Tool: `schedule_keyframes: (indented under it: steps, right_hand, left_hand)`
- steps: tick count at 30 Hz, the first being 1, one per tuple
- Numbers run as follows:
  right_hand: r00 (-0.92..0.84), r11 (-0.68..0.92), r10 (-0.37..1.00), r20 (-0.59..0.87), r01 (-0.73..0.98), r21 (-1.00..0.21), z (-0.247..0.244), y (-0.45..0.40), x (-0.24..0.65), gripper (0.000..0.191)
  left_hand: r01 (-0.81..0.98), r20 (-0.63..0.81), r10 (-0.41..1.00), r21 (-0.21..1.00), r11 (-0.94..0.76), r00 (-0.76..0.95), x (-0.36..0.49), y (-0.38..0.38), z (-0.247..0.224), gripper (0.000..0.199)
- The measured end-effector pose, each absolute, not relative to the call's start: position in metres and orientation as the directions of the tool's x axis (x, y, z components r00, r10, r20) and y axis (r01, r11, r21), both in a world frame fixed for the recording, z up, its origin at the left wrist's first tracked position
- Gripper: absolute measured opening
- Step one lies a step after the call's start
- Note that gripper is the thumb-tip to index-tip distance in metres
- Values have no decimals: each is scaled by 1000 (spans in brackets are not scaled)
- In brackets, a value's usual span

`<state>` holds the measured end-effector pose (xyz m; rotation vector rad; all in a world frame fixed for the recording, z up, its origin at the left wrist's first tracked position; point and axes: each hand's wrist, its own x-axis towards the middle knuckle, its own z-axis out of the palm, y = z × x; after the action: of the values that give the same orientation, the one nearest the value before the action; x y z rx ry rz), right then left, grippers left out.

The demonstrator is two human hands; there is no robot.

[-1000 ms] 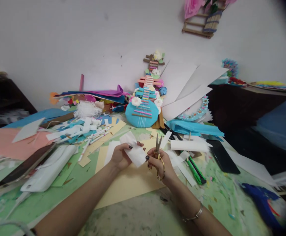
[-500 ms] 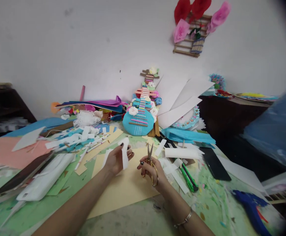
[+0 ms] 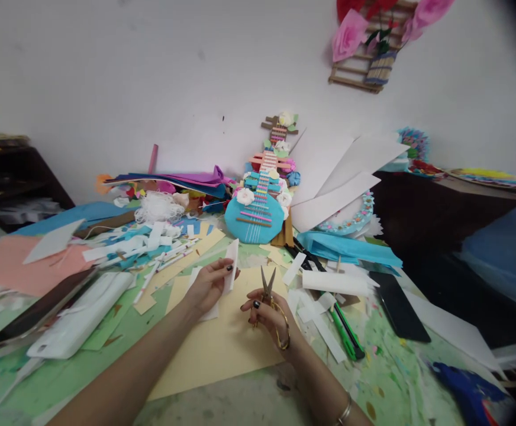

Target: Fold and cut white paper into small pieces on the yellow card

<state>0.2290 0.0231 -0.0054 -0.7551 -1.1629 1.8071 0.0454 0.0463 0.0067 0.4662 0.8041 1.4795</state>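
My left hand (image 3: 211,287) pinches a folded strip of white paper (image 3: 232,266), held upright between thumb and fingers. In my right hand (image 3: 269,313) is a pair of gold-handled scissors (image 3: 268,283), blades slightly apart and pointing up. The scissors and the paper are apart from each other. Both hands are over a cream sheet of card (image 3: 213,361) on the table, and another piece of white paper (image 3: 211,312) lies on it, partly behind my left wrist.
A blue paper guitar (image 3: 254,219) leans at the wall. To the right lie a green box cutter (image 3: 345,331), a white paper roll (image 3: 335,283), a black phone (image 3: 399,305) and a blue glue gun (image 3: 466,390). At left are a white power bank-like block (image 3: 80,316) and paper scraps (image 3: 151,236).
The white paper in my left hand has turned and now shows a narrow, folded edge. My right hand has shifted slightly with the scissors. The camera view has moved a little.
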Motion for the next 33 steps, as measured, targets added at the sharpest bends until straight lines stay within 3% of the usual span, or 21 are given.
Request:
schedule_keyframes:
  steps: [25,33]
  right_hand:
    - [-516,-231,856,-35,-320,-919,-4,23,231,33]
    - [-580,-267,814,-20,-344,-900,6,25,241,41]
  left_hand:
    - [-579,-141,988,812,77,-66,56,40,13,31]
    - [-345,-38,994,939,2,-100,66,34,-3,43]
